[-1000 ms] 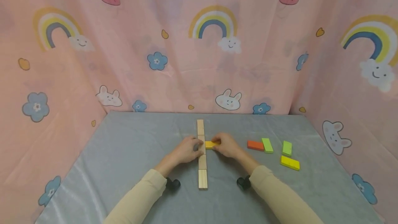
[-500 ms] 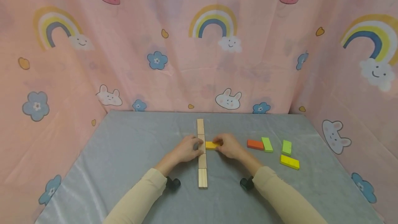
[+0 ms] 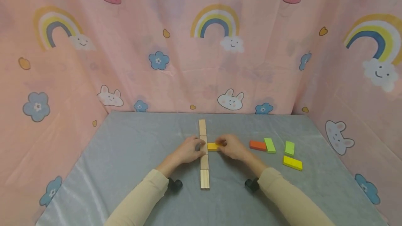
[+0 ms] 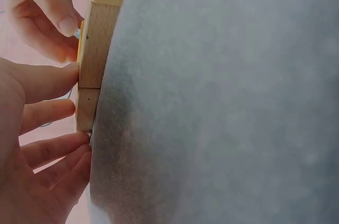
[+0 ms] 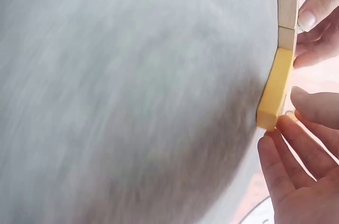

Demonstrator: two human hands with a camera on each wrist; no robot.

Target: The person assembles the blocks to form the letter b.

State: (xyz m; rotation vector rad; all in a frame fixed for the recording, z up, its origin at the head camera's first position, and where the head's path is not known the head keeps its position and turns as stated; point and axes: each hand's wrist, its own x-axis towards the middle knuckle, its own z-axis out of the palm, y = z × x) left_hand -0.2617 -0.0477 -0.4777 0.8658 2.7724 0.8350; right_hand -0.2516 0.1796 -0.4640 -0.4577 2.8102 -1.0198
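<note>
A line of plain wooden blocks (image 3: pixel 204 162) runs away from me down the middle of the table. Against its right side lies an orange-yellow block (image 3: pixel 212 147), set crosswise, its near end touching the row. My left hand (image 3: pixel 187 150) rests on the wooden row, thumb and fingertips touching it without curling round it, as the left wrist view shows. At the outer end of the orange-yellow block is my right hand (image 3: pixel 231 147). In the right wrist view, its fingertips (image 5: pixel 271 144) are at that end, fingers extended, and the thumb stands off the block.
Right of my hands lie a red-orange block (image 3: pixel 258 145), a green block (image 3: pixel 269 145) touching it, another green block (image 3: pixel 290 148) and a yellow block (image 3: pixel 292 163). Grey cloth (image 3: pixel 132 149) covers the table. A pink printed curtain (image 3: pixel 201 76) surrounds its back and sides.
My right hand's fingers have loosened from the orange-yellow block, and its forearm has shifted slightly right. The left hand and the blocks have stayed in place.
</note>
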